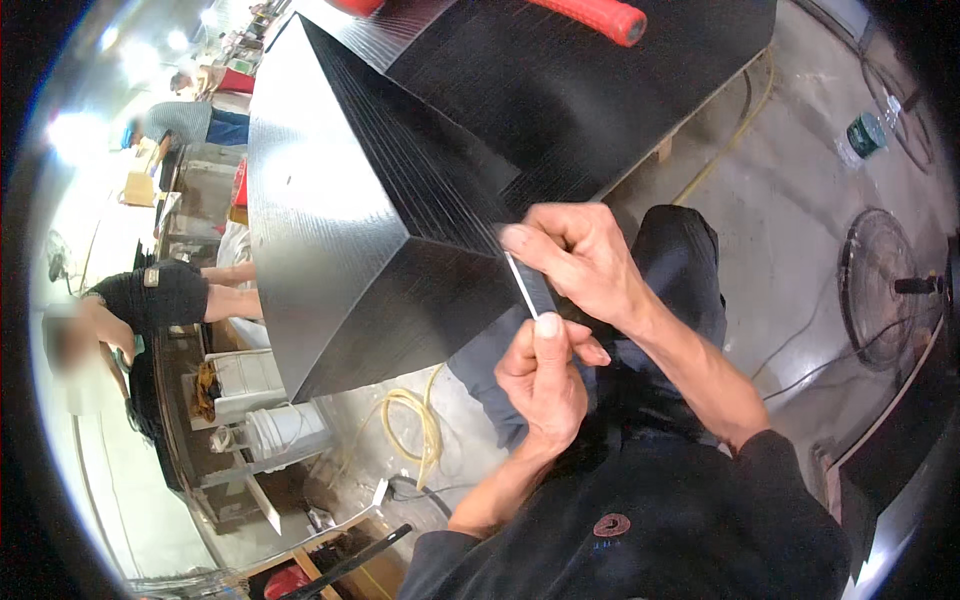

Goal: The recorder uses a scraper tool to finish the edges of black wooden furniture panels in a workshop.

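Note:
A short dark strip with a thin white edge [529, 287] is stretched between my two hands, just off the near right corner of a black wood-grain cabinet piece [400, 310]. My right hand [585, 262] pinches its upper end, close to the cabinet's edge. At the lower end, my left hand [545, 385] grips it between thumb and curled fingers. Whether the strip is sandpaper or edge banding I cannot tell. Along the cabinet's top runs an angled recess with dark grain, next to a glossy face that catches the light.
A red-handled tool [590, 15] lies on the black panel at the top. On the floor are a coiled yellow hose [410, 425], a white bucket [285, 430], a round fan-like base [880, 290] and a plastic bottle [865, 135]. Other people work at the left.

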Action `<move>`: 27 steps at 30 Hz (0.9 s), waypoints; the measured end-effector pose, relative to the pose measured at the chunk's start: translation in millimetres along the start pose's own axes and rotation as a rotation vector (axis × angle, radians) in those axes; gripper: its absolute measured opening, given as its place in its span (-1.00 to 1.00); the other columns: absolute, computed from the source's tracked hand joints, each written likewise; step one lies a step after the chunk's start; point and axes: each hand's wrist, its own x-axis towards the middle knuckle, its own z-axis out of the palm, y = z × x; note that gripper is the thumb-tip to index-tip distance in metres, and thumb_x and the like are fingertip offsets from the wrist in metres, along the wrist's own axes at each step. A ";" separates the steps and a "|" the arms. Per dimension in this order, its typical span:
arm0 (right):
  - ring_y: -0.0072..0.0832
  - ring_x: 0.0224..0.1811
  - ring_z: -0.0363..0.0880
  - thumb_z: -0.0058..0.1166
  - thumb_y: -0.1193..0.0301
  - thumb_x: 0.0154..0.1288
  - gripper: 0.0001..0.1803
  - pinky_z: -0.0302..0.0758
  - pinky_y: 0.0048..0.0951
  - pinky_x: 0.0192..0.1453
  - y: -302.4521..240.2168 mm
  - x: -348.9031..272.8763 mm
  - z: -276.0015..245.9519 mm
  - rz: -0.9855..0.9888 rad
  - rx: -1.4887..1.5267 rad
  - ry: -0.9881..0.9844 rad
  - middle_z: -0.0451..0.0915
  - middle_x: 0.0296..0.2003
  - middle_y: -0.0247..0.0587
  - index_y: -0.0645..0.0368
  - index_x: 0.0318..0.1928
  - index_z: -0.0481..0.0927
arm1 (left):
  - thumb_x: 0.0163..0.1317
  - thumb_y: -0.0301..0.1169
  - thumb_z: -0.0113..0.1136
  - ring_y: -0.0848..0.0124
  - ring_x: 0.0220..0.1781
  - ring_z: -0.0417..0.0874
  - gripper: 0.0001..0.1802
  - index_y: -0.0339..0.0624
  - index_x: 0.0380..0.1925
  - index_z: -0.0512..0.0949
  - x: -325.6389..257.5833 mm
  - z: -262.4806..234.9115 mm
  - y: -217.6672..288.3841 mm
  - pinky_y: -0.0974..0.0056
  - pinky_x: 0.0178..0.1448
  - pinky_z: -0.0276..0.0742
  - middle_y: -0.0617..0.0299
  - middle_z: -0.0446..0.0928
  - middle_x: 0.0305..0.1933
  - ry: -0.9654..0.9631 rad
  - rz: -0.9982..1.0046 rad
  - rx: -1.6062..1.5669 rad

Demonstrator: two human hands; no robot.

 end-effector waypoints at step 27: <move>-0.72 -0.64 0.35 0.13 0.31 0.41 -0.62 0.29 -0.50 -0.57 105.6 -49.9 25.7 0.170 -0.035 0.488 0.42 -0.72 -0.38 0.26 -0.53 0.48 | 0.43 -0.24 0.15 0.41 -0.59 0.55 -0.62 -0.30 -0.50 0.57 37.1 -71.3 -67.9 0.30 -0.48 0.49 0.17 0.54 -0.60 -0.011 -0.415 0.055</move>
